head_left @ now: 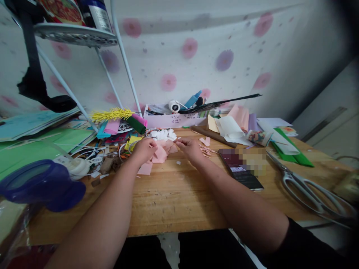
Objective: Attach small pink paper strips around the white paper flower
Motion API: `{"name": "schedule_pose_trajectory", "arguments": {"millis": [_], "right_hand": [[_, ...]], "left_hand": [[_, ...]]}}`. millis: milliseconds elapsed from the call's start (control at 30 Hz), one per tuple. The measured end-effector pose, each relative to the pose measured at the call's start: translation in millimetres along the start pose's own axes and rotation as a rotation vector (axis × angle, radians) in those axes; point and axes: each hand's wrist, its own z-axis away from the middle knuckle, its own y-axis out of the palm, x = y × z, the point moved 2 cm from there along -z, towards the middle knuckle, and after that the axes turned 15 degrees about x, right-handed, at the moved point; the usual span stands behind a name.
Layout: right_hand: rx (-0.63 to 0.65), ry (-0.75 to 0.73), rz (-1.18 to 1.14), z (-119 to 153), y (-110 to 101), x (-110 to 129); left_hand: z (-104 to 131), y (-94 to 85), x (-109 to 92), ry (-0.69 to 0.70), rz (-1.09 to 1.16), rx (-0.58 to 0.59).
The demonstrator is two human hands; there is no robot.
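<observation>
My left hand is closed in a pinch at the left edge of a small heap of pink crepe paper pieces, with a pink piece at its fingertips. Across the heap, my right hand is also pinched; whatever lies between its fingertips is too small to make out. Just behind the hands sits a cluster of white paper petals. One flat pink square lies below my left hand. Thin pink paper strips are spread to the right of my right hand.
A phone and large scissors lie on the right of the wooden table. At left are a blue plastic object, tangled white cables and a wire rack. Crepe rolls and a white box stand behind.
</observation>
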Motion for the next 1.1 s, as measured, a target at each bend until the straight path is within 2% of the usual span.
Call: {"name": "schedule_pose_trajectory", "arguments": {"millis": [100, 267, 367, 567, 700, 833, 1100], "right_hand": [[0.034, -0.018, -0.067, 2, 3, 7], [0.079, -0.058, -0.219, 5, 8, 23], [0.074, -0.053, -0.178, 6, 9, 28], [0.066, -0.083, -0.036, 7, 7, 28], [0.091, -0.028, -0.169, 7, 8, 27], [0.113, -0.002, -0.315, 7, 9, 30], [0.088, 0.015, -0.262, 8, 7, 32]], "left_hand": [[5, -1.3, -12, 0.084, 0.258, 0.020], [8, 13.7, -27, 0.147, 0.582, 0.175], [9, 20.7, -30, 0.163, 0.630, 0.192], [14, 25.9, -36, 0.013, 0.772, 0.317], [18, 22.9, -42, 0.009, 0.848, 0.363], [20, 19.7, -44, 0.030, 0.885, 0.356], [18, 22.4, -40, 0.036, 0.925, 0.381]]}}
